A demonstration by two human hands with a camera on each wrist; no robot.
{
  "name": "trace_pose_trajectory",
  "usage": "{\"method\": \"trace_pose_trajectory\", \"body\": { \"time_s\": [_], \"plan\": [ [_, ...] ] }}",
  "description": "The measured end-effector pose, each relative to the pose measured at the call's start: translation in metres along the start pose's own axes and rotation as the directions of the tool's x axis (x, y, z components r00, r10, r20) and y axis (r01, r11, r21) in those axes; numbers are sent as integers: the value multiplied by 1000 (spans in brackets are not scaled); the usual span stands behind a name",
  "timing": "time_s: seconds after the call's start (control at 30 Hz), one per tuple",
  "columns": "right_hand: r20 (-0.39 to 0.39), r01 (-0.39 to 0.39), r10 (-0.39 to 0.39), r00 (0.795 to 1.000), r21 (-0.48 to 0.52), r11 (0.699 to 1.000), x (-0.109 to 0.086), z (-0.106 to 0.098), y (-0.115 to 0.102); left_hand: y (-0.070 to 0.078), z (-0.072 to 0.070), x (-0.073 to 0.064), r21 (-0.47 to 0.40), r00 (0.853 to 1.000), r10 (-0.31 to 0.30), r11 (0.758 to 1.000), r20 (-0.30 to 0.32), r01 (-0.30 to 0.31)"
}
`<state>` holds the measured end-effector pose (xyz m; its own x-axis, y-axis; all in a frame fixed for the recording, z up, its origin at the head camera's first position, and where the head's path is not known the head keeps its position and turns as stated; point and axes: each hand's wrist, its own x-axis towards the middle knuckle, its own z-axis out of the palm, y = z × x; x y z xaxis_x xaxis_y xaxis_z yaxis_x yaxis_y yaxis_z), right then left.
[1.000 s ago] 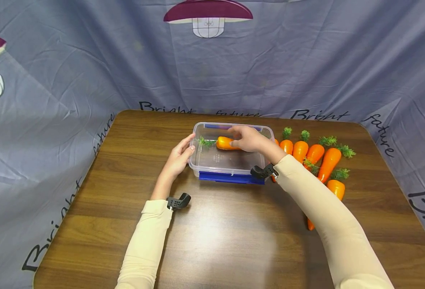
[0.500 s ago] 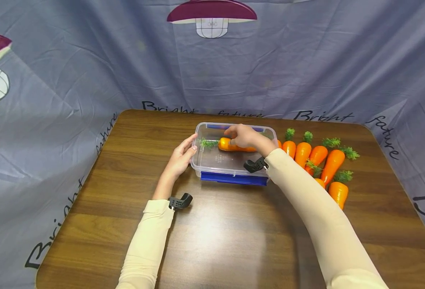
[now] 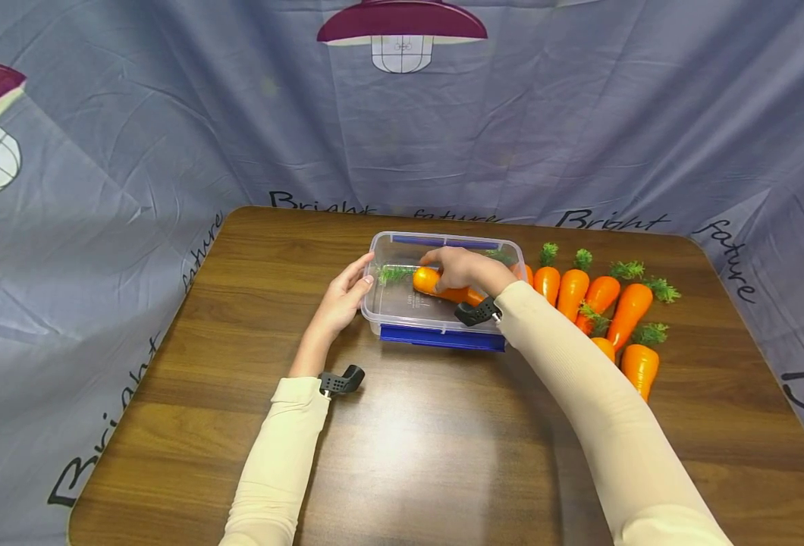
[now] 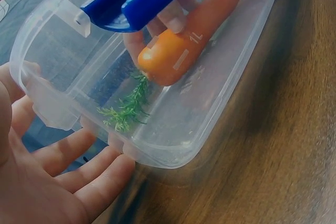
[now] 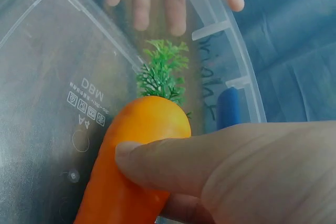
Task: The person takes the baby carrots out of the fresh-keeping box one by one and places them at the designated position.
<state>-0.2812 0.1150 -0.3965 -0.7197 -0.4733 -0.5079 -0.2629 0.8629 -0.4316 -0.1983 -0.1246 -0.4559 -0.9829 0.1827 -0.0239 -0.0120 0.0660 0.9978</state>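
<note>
A clear plastic food container [image 3: 395, 307] with blue side clips stands lidless on the wooden table. My right hand [image 3: 463, 269] is inside it and grips an orange carrot [image 3: 425, 280] with a feathery green top, thumb on the near side, as the right wrist view shows. The green top [image 5: 163, 72] points to the container's left end; the carrot's thin end runs right, partly hidden by my wrist. At that left end my left hand [image 3: 343, 294] rests its spread, fairly straight fingers against the outer wall, seen close up in the left wrist view.
Several more carrots [image 3: 629, 311] with green tops lie on the table [image 3: 252, 303] right of the container, some partly hidden by my right sleeve [image 3: 593, 402]. A printed grey-blue cloth [image 3: 545, 114] hangs around the table's back and sides.
My right hand has moved slightly lower within the container, and the carrot's thin end has swung toward me. My left hand stays at the container's left end. The head view has shifted a little.
</note>
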Motion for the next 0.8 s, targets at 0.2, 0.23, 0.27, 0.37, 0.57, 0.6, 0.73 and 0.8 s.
{"method": "trace_pose_trajectory", "body": {
  "time_s": [0.2,0.23,0.27,0.37,0.57,0.6,0.73,0.8],
  "plan": [
    [12,6,-6,1000,4,1000,-2,1,1,-1,1,0,11,1000,-10,1000,-1,10],
    [12,8,-8,1000,8,1000,-3,1,1,-1,1,0,15,1000,-12,1000,0,12],
    [9,13,-13,1000,6,1000,-3,1,1,-1,1,0,20,1000,-12,1000,0,12],
    [-12,33,-33,999,8,999,-4,-1,1,0,1,-1,30,1000,-14,999,1,14],
    [-50,79,-77,996,43,996,-12,-10,-5,1,1,-2,43,1000,-22,999,-6,22],
    [-55,86,-83,995,51,995,-14,-12,-6,2,1,-2,42,1000,-22,999,-5,22],
    [-87,103,-95,992,87,991,-26,-22,-9,2,0,-2,38,1000,-27,999,-6,27],
    [-108,110,-97,989,119,987,-34,-27,-8,2,0,-2,33,1000,-28,999,-3,28]
  ]
}}
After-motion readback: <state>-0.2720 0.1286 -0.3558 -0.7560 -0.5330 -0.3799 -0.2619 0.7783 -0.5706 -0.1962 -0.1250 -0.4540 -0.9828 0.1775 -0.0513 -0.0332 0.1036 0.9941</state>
